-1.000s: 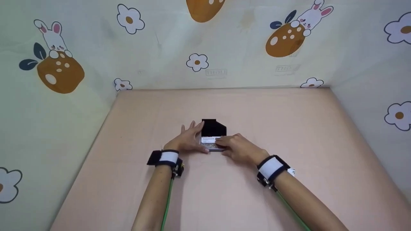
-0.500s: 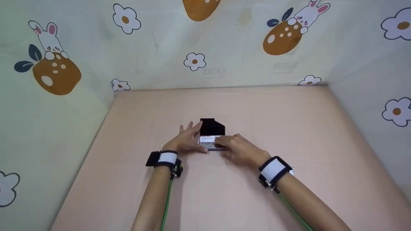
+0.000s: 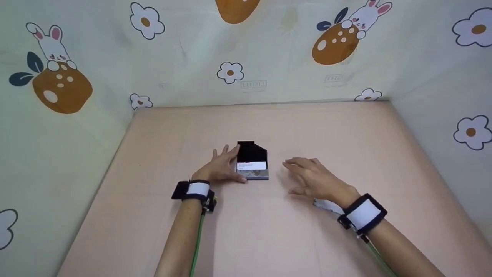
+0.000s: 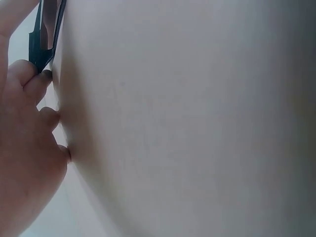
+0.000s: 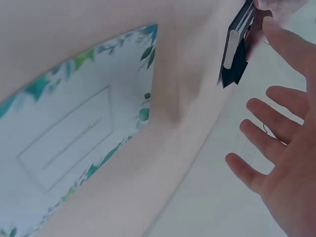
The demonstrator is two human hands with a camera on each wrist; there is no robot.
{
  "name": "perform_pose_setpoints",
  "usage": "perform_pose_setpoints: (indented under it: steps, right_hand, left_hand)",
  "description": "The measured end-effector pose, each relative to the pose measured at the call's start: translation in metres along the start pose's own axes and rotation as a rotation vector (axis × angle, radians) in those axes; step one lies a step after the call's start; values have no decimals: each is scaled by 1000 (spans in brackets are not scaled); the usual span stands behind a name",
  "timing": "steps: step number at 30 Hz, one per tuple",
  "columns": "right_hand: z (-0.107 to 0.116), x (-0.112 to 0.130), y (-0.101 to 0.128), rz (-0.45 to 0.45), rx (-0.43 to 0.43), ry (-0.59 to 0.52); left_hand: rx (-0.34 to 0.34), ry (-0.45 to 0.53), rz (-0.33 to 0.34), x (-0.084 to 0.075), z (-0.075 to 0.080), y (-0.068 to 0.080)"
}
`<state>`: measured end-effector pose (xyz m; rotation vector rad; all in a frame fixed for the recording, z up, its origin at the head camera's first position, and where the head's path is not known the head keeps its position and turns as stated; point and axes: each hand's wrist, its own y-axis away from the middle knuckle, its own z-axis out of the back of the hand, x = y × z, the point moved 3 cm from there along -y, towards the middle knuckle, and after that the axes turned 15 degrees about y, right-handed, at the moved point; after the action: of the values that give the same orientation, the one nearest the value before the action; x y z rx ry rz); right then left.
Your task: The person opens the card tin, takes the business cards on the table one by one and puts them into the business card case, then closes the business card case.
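A business card holder, black inside with a silvery front, lies with its lid up and back at the middle of the table. A white card stands in its front part. My left hand holds the holder along its left side, thumb at the near corner and fingers farther back. In the left wrist view, fingertips meet the dark edge of the holder. To the right of it, apart from it, my right hand hovers with spread fingers and nothing in them. Under that wrist lies a white leaf-bordered card.
The pinkish table meets a patterned backdrop with rabbits and flowers at the back and sides. Straps with cameras sit on both wrists, and green cables run back along the forearms.
My right hand has left the card holder and moved right, its fingers loosened; the leaf-bordered card shows more beneath the wrist. My left hand keeps its place on the holder.
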<state>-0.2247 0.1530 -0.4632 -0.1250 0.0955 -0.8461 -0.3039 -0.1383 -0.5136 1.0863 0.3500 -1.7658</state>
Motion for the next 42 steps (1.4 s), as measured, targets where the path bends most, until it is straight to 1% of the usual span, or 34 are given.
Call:
perform_pose_setpoints:
  steps: [6,9,13,18,24,33,42]
  right_hand:
    - [2,-4,18,19,-77,51]
    - [2,-6,28,-1,-87,69]
    - [0,-8,41,-41,-53,81]
    - [-3,-14,59,-84,11,62]
    - [-6,-22,76,-145,55,48]
    - [-6,-31,101,-182,39,57]
    - [-8,-37,117,-235,68,44]
  left_hand:
    - [-2,-3,5,3,1,0]
    - [-3,-1,11,4,1,2]
    - [4,-9,13,4,0,2]
    - [14,-19,-1,3,0,2]
    - [12,-22,9,1,1,3]
    - [22,-20,11,1,2,0]
    - [22,-6,12,0,1,0]
